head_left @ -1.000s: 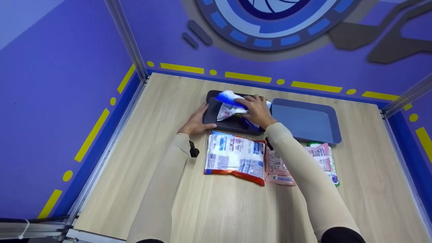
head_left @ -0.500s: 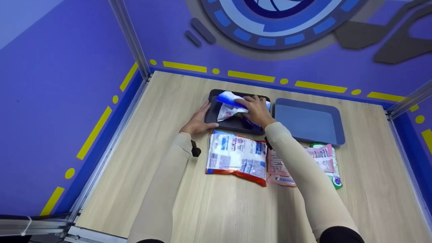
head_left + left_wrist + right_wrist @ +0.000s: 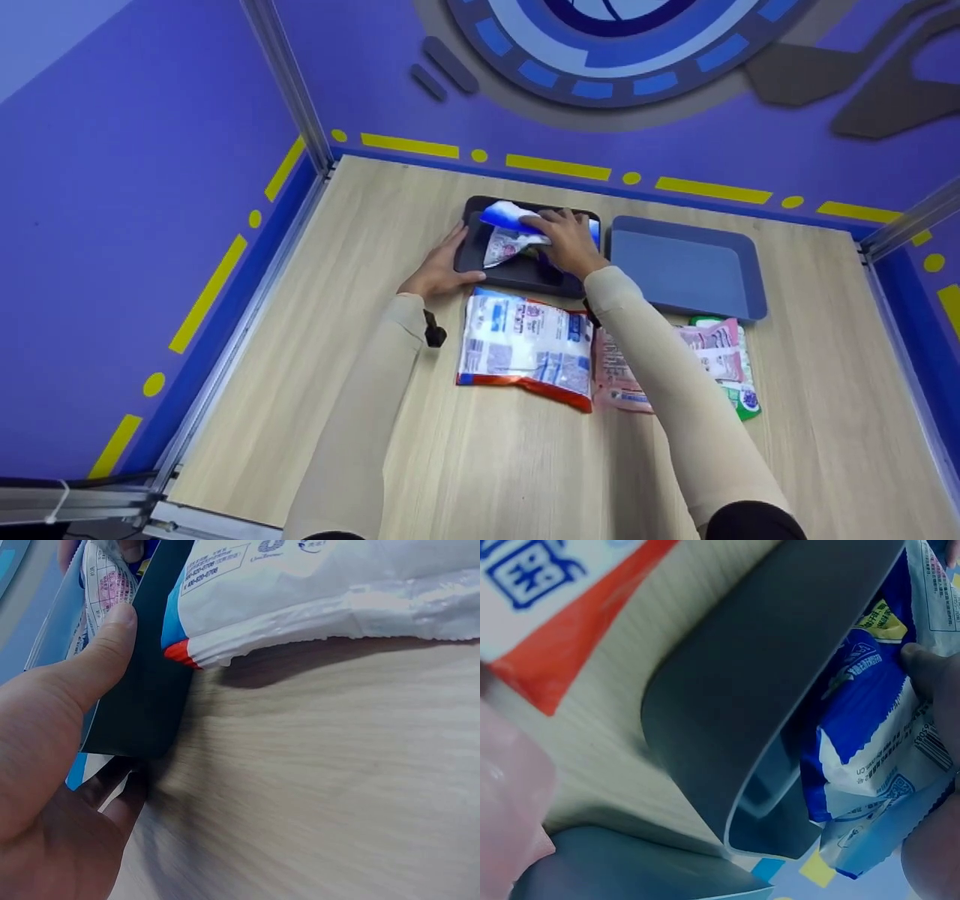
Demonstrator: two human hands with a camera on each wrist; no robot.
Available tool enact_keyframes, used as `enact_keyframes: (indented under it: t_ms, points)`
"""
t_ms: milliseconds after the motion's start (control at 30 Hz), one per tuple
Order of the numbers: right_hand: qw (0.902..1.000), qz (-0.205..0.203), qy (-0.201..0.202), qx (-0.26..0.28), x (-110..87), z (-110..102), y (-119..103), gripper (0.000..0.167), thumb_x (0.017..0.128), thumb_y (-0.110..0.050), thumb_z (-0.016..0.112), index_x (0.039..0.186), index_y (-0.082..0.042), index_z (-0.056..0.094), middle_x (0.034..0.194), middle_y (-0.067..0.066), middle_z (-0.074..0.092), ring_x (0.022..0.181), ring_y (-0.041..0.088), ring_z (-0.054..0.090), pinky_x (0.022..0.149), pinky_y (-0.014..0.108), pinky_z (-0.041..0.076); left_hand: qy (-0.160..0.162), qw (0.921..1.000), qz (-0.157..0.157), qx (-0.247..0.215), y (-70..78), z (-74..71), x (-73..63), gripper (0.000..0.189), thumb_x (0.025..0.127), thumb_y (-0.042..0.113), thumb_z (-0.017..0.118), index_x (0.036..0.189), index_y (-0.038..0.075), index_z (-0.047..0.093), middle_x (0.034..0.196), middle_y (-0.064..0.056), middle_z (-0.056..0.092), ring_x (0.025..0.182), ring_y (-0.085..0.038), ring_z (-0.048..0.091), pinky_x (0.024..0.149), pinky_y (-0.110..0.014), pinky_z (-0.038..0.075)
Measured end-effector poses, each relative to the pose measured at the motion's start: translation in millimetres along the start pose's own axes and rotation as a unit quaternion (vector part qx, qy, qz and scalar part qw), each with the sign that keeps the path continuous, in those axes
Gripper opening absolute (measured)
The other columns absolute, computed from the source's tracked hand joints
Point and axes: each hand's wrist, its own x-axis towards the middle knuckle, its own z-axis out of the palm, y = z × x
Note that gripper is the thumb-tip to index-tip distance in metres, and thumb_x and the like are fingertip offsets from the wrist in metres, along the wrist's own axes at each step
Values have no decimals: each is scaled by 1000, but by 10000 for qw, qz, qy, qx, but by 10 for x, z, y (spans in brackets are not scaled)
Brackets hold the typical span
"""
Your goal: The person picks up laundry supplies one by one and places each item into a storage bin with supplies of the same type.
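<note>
Upper centre: right hand (image 3: 570, 244) pinches blue-white packet (image 3: 511, 238) partly inside dark tray (image 3: 514, 282); left hand (image 3: 436, 273) grips tray's left end.

In the left wrist view, the bag (image 3: 330, 604) bears 400-820-0708 on two lines; in the right wrist view, the packet (image 3: 855, 712) shows .cn near a barcode (image 3: 933, 747); other print is too blurred to read

Pale wooden tabletop (image 3: 480, 465), dark tray (image 3: 506, 280), blue-gray tray (image 3: 679, 270), red-edged packet (image 3: 525, 341), pink packet (image 3: 621, 375), green-edged packet (image 3: 744, 397)
</note>
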Motion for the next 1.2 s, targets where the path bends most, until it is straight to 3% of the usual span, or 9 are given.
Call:
enact_keyframes:
  t_ms: [300, 500, 867, 1200]
  points:
    - [9996, 126, -183, -181, -5, 99, 35, 56, 103, -23, 64, 154, -34, 45, 155, 12, 48, 136, 47, 44, 107, 73, 34, -67, 9999, -14, -80, -24, 21, 4, 104, 90, 31, 81, 166, 9, 13, 174, -4, 3, 158, -27, 8, 127, -41, 14]
    - [9978, 279, -577, -185, 18, 119, -6, 62, 105, -15, 57, 159, -38, 36, 160, 12, 38, 143, 47, 34, 116, 72, 23, -57, 9999, -73, -80, 0, 1, -21, 103, 91, 31, 80, 166, 11, 13, 174, -5, 3, 158, -26, 7, 127, -43, 14]
    - [9907, 572, -1218, -201, 43, 133, -28, 68, 107, -20, 53, 163, -42, 21, 169, 11, 20, 153, 45, 16, 119, 72, 11, -77, 9999, -49, -101, 9, 4, -26, 102, 92, 30, 80, 166, 10, 12, 174, -5, 2, 158, -26, 6, 127, -43, 14]
    - [9898, 489, -1282, -370, 6, 85, -67, 73, 105, -19, 56, 165, -35, 18, 170, 14, 14, 153, 47, 15, 119, 72, 13, -82, 9999, -52, 64, 29, -8, -13, 102, 92, 33, 79, 166, 10, 13, 174, -4, 2, 158, -26, 6, 127, -42, 13]
